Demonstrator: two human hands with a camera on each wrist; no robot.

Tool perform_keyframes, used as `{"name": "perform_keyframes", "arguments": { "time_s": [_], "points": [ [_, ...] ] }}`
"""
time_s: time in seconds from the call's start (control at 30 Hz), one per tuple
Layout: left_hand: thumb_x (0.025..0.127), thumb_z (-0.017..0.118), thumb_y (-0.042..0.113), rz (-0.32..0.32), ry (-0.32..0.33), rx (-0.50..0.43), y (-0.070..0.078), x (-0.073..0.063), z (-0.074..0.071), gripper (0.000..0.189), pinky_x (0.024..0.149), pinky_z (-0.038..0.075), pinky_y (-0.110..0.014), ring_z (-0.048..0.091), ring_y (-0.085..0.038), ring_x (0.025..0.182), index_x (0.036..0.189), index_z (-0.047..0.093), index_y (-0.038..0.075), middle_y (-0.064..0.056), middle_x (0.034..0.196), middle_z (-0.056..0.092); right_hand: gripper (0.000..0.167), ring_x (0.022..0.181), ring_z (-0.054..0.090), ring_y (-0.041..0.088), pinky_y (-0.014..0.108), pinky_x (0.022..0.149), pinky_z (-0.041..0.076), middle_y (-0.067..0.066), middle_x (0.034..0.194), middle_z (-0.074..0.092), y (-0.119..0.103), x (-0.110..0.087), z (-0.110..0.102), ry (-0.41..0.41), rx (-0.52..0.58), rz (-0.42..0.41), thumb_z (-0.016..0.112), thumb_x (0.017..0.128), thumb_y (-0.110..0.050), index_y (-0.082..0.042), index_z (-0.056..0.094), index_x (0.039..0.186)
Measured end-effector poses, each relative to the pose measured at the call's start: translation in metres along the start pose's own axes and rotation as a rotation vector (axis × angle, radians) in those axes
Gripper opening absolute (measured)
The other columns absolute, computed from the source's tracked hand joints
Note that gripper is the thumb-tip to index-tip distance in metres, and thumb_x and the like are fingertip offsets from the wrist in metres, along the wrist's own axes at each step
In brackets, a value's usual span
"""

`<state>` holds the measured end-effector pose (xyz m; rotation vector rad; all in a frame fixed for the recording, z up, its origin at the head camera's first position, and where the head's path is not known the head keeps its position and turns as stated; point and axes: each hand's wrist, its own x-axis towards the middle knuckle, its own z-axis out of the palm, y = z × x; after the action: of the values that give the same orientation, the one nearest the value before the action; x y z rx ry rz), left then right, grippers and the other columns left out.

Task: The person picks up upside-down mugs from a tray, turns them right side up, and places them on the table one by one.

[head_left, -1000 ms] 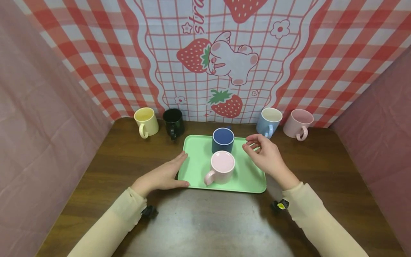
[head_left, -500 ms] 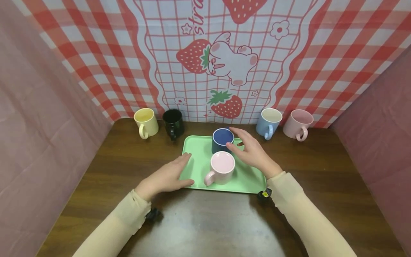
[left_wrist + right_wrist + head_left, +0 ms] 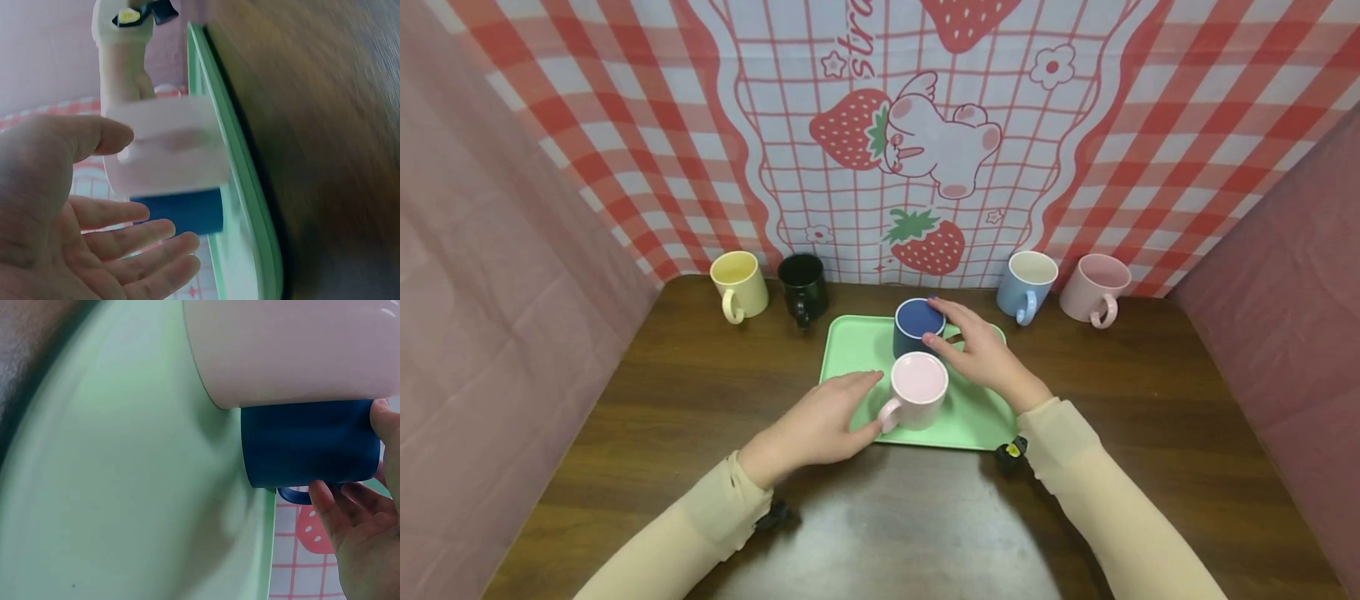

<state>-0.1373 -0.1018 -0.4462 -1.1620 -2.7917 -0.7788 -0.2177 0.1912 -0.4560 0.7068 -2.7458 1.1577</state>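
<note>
A pale green tray [image 3: 973,429] holds a dark blue mug [image 3: 919,320] at the back and a pale pink mug [image 3: 919,388] in front of it. My right hand [image 3: 988,354] holds the blue mug from the right, thumb at the near side and fingers reaching round behind. In the right wrist view the fingertips [image 3: 319,490] lie along the blue wall beside its handle [image 3: 294,495]. My left hand [image 3: 816,421] hovers over the tray's left part with fingers extended, its thumb [image 3: 115,136] right by the pink mug's handle [image 3: 889,412].
Behind the tray on the left stand a yellow mug [image 3: 740,287] and a black mug [image 3: 802,290]. To the right at the back are a light blue mug [image 3: 1027,287] and another pink mug [image 3: 1095,290]. A strawberry-print cloth [image 3: 925,125] hangs behind the wooden table [image 3: 880,533].
My right hand has moved left from the tray's right side onto the blue mug. The left hand has left the tray's edge and come right, toward the pink mug's handle.
</note>
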Motion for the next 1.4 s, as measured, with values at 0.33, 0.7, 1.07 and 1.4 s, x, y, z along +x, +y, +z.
{"name": "perform_keyframes", "arguments": {
  "time_s": [0.33,0.7,1.07,1.4],
  "points": [
    [0.098,0.083,0.023,-0.014,0.082,0.092,0.024,0.010,0.010,0.021,0.073,0.062,-0.042,0.072,-0.021,0.081,0.107,0.074,0.006,-0.005,0.088,0.075,0.067,0.128,0.066,0.041,0.051,0.097,0.063,0.028,0.153,0.058,-0.003,0.001,0.000,-0.002,-0.004,0.033,0.076,0.106,-0.023,-0.003,0.047,0.163],
    [0.099,0.080,0.018,-0.017,0.111,0.257,0.032,0.016,0.013,0.031,0.052,0.055,-0.044,0.066,-0.022,0.059,0.074,0.063,0.014,-0.001,0.065,0.064,0.070,0.123,0.068,0.043,0.052,0.096,0.063,0.029,0.143,0.062,-0.005,0.003,-0.003,-0.003,-0.047,0.046,0.076,0.106,-0.024,0.000,0.045,0.164],
    [0.103,0.075,0.017,-0.044,0.095,0.367,0.029,0.017,0.008,0.032,0.049,0.055,-0.045,0.064,-0.027,0.057,0.073,0.067,0.008,-0.005,0.063,0.061,0.069,0.127,0.066,0.045,0.053,0.099,0.062,0.030,0.148,0.059,-0.006,0.003,-0.004,-0.018,-0.029,0.083,0.076,0.106,-0.024,-0.001,0.046,0.163],
    [0.100,0.080,0.012,-0.115,0.021,0.325,0.023,0.018,0.003,0.018,0.052,0.057,-0.042,0.065,-0.025,0.060,0.084,0.073,0.004,-0.007,0.069,0.064,0.069,0.129,0.065,0.047,0.055,0.102,0.061,0.032,0.152,0.056,-0.006,0.002,-0.002,-0.020,0.016,0.102,0.076,0.106,-0.023,0.000,0.045,0.163]
  ]
}}
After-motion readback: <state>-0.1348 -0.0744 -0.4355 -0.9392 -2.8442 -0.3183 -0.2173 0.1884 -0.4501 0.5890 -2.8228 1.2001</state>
